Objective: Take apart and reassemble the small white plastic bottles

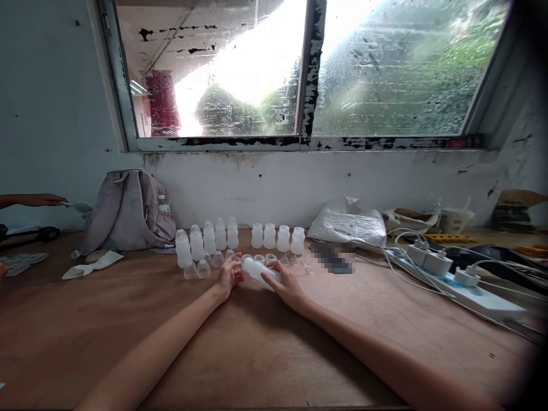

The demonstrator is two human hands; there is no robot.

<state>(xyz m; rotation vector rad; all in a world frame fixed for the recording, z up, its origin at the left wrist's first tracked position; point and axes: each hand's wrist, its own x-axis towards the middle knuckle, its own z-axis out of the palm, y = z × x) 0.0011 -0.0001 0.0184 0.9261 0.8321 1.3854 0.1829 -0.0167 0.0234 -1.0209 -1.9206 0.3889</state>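
In the middle of the table, my right hand (286,285) is wrapped round a tilted, milky-white baby bottle (261,271). The bottle's top end points up and left, toward my left hand (231,277). That hand has its fingers curled at the bottle's top, where a clear part shows; the exact contact is partly hidden. Just left of it stand several clear dome caps (203,269). Behind my hands lie white collar rings (270,258) and small clear teats (305,262). Several capped bottles (196,244) stand at the back left, and several open-topped bottles (283,240) at the back right.
A grey backpack (124,211) leans on the wall, a white tissue (93,265) before it. To the right are a blurred dark object (334,258), a plastic bag (347,222) and a power strip (462,288) with cables. Another person's hand (43,200) holds a brush (79,206) at far left.
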